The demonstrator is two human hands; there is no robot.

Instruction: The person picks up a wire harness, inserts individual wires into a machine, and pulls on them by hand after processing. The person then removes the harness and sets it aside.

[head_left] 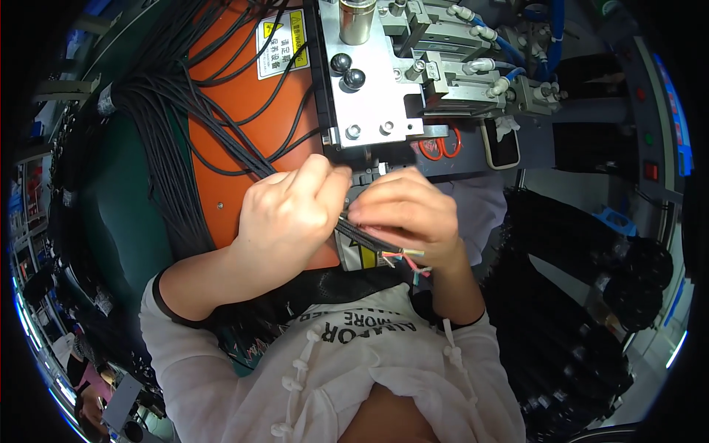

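Several black cables point(365, 236) run beneath my right palm, and their stripped ends fan out as thin coloured wires point(406, 260) below it. My right hand point(410, 214) is closed around these cables, its fingers bent toward the machine. To the left, my left hand point(292, 207) is closed, thumb and fingertips pinched together just under the machine's metal plate point(373, 100). What lies in that pinch is hidden behind the fingers. A small metal fixture point(365, 177) shows between the two hands.
A bundle of black cables point(162, 133) drapes over the orange panel point(292, 118) at left. Pneumatic cylinders point(461, 63) with blue hoses stand at the upper right. Red-handled scissors point(442, 145) and a phone point(502, 144) lie right of the machine. More black cable bundles point(561, 340) hang at lower right.
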